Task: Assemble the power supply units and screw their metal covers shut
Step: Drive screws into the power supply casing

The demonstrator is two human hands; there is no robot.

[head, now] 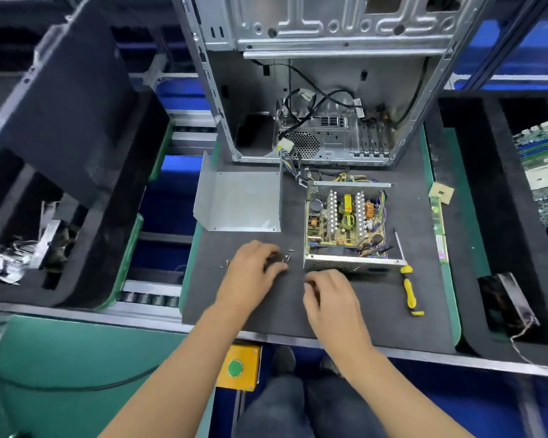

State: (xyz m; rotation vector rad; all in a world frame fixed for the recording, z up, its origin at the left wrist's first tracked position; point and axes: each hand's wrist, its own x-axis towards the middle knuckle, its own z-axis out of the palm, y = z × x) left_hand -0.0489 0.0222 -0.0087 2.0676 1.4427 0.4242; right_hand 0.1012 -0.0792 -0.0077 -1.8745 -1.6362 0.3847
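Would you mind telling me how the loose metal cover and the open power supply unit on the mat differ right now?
The metal cover is a bare, bent grey sheet with nothing inside; the power supply unit is a tray packed with a circuit board, coils and heat sinks. The cover's walls are plain, while the unit's walls are perforated. Wires run from the unit toward the computer case; none show on the cover. Both are grey metal, lying apart on the dark mat.

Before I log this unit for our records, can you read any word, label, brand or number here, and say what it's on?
No text can be read.
Power supply: component markings too small and blurred.
Green strip: pink and white stickers, blurred.
Cable tags in the computer case: too small.
Green button: no lettering visible.
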